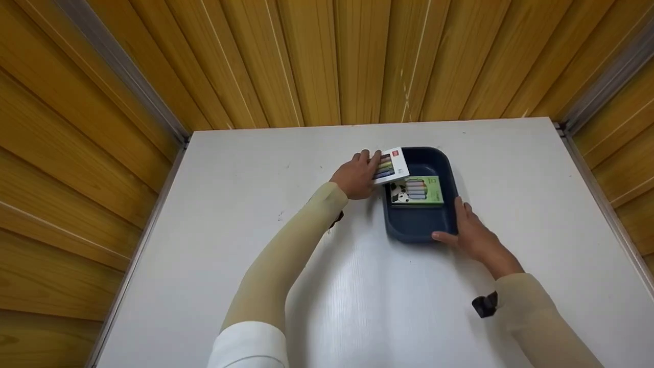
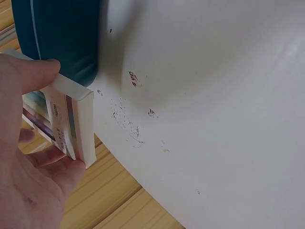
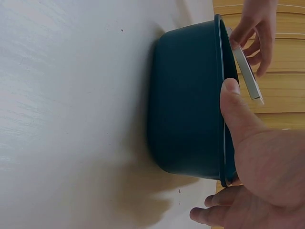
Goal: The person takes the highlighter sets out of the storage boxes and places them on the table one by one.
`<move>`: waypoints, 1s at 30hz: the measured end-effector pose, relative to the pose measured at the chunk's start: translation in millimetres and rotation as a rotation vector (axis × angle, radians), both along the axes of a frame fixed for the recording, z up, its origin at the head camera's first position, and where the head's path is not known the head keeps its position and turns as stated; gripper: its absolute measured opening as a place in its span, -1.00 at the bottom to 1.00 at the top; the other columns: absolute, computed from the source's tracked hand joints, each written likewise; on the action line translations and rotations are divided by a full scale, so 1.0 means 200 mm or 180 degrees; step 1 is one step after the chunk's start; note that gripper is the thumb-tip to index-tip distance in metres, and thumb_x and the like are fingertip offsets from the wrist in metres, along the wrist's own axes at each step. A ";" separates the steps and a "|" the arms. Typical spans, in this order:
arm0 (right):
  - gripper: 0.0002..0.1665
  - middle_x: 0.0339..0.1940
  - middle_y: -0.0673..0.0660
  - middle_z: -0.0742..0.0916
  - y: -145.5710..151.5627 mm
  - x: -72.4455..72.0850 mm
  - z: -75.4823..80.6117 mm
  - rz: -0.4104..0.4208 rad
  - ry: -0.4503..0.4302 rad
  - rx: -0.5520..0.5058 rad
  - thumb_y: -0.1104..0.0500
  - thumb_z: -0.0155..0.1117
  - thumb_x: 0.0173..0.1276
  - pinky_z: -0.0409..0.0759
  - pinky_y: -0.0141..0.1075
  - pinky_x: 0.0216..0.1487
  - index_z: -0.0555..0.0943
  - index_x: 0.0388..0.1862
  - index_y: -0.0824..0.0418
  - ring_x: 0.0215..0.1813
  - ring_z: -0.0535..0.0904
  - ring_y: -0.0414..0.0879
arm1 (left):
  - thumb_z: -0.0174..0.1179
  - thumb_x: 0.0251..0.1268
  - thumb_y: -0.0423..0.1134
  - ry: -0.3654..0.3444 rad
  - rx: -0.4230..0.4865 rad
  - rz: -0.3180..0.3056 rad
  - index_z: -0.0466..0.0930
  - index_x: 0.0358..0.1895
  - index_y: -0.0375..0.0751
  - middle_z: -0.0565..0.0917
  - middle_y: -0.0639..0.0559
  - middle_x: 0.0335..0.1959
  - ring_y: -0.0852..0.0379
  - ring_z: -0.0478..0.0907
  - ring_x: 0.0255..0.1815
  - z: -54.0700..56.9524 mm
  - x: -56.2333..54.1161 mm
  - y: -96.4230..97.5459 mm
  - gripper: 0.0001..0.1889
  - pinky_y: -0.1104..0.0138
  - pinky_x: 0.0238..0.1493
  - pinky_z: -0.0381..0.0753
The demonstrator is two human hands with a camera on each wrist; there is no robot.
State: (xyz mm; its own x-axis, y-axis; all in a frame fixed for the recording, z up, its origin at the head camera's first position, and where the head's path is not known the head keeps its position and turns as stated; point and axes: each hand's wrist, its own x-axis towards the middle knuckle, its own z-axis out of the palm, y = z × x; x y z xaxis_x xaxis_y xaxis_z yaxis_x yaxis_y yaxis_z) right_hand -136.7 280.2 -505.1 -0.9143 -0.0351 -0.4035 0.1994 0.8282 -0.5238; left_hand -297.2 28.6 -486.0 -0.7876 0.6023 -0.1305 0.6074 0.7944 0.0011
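My left hand (image 1: 356, 176) grips a white crayon box (image 1: 399, 163) with coloured sticks pictured on it. The box is tilted over the left rim of a dark blue plastic basin (image 1: 418, 225). In the left wrist view, the thumb lies on one edge of the crayon box (image 2: 86, 124) and fingertips on the opposite edge. A green box (image 1: 434, 191) with pandas and coloured sticks on it lies inside the basin. My right hand (image 1: 477, 237) holds the basin's near right corner; the right wrist view has its thumb on the rim (image 3: 220, 62).
The basin stands on a white table (image 1: 245, 204) with small dark marks on its surface. Yellow wood-plank walls (image 1: 306, 61) rise behind the table and at both sides. A black wrist device (image 1: 484, 305) shows at the right sleeve.
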 end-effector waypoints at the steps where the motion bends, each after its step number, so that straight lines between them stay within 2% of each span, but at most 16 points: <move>1: 0.43 0.51 0.54 -0.23 0.00 0.00 0.00 0.0000 0.0000 0.0007 -0.40 0.19 0.22 -0.05 0.36 0.40 -0.51 0.52 0.30 0.51 -0.23 0.49 | 0.06 0.35 -0.02 -0.0010 0.0000 0.0010 -0.19 0.55 -0.08 0.19 -0.18 0.42 -0.02 0.30 0.38 0.00 0.00 0.00 -0.17 0.22 0.24 0.51; 7: 0.44 0.51 0.53 -0.25 0.00 0.00 0.01 -0.0005 -0.0024 -0.0013 -0.41 0.18 0.22 -0.07 0.36 0.41 -0.53 0.52 0.28 0.51 -0.25 0.48 | 0.04 0.35 -0.01 0.0009 0.0022 0.0041 -0.18 0.55 -0.09 0.20 -0.16 0.41 -0.01 0.32 0.35 -0.01 -0.01 -0.01 -0.18 0.22 0.22 0.53; 24: 0.43 0.52 0.52 -0.24 0.01 0.01 -0.01 -0.0024 0.0011 -0.0051 -0.39 0.20 0.22 -0.08 0.36 0.41 -0.53 0.52 0.26 0.52 -0.25 0.47 | 0.08 0.33 0.01 -0.0144 0.0146 0.0150 -0.17 0.55 -0.03 0.19 -0.17 0.41 -0.03 0.32 0.35 -0.04 -0.04 -0.06 -0.16 0.19 0.22 0.54; 30: 0.45 0.52 0.51 -0.24 0.01 0.00 -0.01 -0.0036 -0.0011 -0.0073 -0.41 0.20 0.20 -0.08 0.37 0.40 -0.53 0.52 0.26 0.53 -0.25 0.46 | 0.04 0.36 0.01 -0.0147 0.0205 0.0211 -0.18 0.55 -0.02 0.21 -0.16 0.38 -0.02 0.35 0.31 -0.04 -0.04 -0.07 -0.19 0.17 0.18 0.55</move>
